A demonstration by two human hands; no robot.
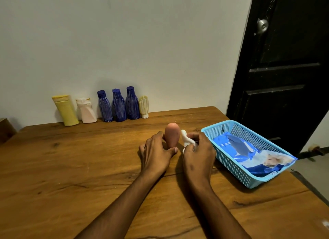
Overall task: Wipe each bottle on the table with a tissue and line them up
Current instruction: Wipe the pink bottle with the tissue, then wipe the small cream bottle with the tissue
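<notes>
**Pink bottle upright between two hands, tissue at its right flank**

Head view, centre of frame: pink bottle (172, 137) standing on the table (71, 167), long axis vertical, rounded end up, narrow end down by the thumb. Left hand (155, 153) just left of it, fingers curled round its lower part, thumb reaching across the near side at the base; looks like a steadying grip. Right hand (197, 151) just right of it, fingers clenched on a bunched white tissue (186, 140), the wad poking up beside the bottle's right flank, touching or very nearly so; cannot tell which. Both hands about equally near, bottle lying straight ahead between them.

Upper left of frame, against the wall: row of six bottles (105, 107) standing upright, a yellow one at the left end, a pale pink one, three dark blue ones, a small cream one at the right end. Well apart from the hands, beyond the pink bottle.

Right of frame: blue basket (231, 164) holding a blue tissue pack (249, 149), near the right hand.

Judgement: wiping in hand on the seventh bottle; afterwards, probably up and leftward to the gap beside the cream bottle.
</notes>
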